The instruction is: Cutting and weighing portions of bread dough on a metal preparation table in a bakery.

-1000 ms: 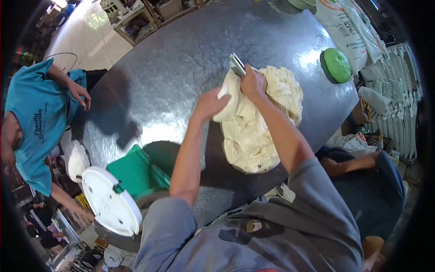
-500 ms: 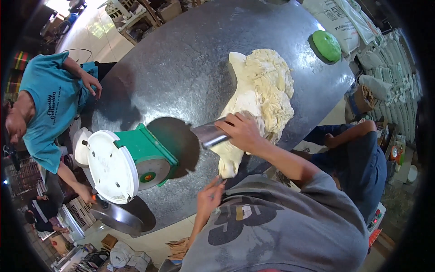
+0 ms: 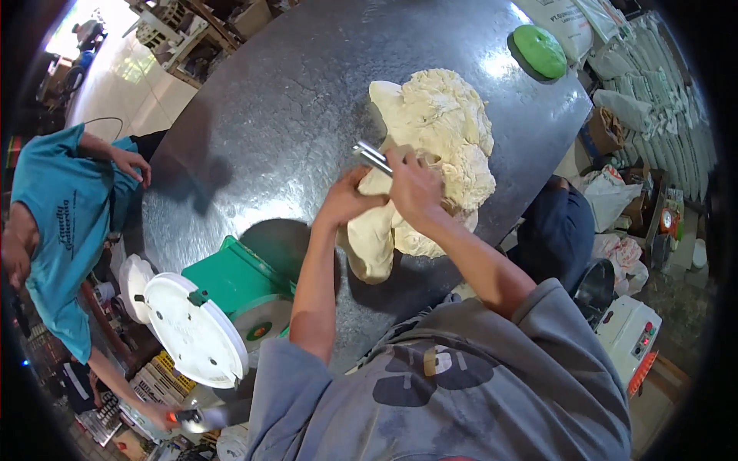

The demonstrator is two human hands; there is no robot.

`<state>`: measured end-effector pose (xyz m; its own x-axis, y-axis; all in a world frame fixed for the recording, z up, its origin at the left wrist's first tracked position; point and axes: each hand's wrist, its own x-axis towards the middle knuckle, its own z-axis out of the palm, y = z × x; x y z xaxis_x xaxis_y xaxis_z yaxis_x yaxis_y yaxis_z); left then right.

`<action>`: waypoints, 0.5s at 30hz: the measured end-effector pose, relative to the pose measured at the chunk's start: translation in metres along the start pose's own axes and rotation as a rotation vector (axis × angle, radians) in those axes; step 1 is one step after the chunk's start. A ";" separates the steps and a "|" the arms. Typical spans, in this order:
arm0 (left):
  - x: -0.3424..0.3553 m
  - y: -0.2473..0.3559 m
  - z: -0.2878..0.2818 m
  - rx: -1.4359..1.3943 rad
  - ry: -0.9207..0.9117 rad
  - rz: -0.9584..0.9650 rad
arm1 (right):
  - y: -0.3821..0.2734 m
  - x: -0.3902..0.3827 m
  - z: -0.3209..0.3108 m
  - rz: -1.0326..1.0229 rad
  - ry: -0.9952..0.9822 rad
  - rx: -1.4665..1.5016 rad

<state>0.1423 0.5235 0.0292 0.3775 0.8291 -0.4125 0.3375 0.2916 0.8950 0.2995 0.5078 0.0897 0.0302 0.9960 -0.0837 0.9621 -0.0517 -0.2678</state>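
Note:
A big mound of pale dough [image 3: 450,115], lumpy on the right and smoother on the left, lies on the dark metal table [image 3: 277,107]. My right hand [image 3: 415,188] grips a metal dough scraper [image 3: 369,156] over the middle of the dough, its blade tilted toward the upper left. My left hand [image 3: 350,200] is closed on a smooth flap of dough at the left side, just below the scraper, thumb reaching right.
Lower left stands a green scale [image 3: 227,276] with white top [image 3: 192,330]. A person in teal [image 3: 65,215] holds something metal [image 3: 200,419] beside it. Green dough [image 3: 540,50] lies at upper right, near stacked sacks [image 3: 653,131]. Someone in dark clothes [image 3: 557,219] is at the right.
Since half a second ago, both my hands have moved away from me, up the dough, the left farthest, and the scraper now angles differently. The dark-clad person at right has shifted partly out of sight.

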 end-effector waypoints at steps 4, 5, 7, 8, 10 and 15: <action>-0.078 0.015 0.031 0.239 0.152 0.013 | 0.015 0.031 0.038 0.003 0.048 0.113; -0.104 0.015 0.047 0.304 0.218 -0.003 | 0.014 0.037 0.045 -0.005 0.011 0.126; -0.155 0.015 0.077 0.331 0.324 -0.037 | 0.010 0.048 0.052 -0.018 -0.029 0.146; -0.179 0.014 0.091 0.291 0.358 -0.058 | 0.008 0.050 0.055 -0.011 -0.004 0.140; -0.224 0.019 0.109 0.217 0.411 -0.042 | 0.011 0.041 0.056 0.004 0.004 0.134; -0.262 0.031 0.068 0.263 0.591 0.093 | 0.027 -0.004 -0.047 0.044 0.364 0.720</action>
<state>0.1131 0.2830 0.1537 -0.0969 0.9897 -0.1051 0.5542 0.1414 0.8203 0.3379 0.5056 0.1281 0.2695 0.9467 0.1766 0.5513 -0.0013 -0.8343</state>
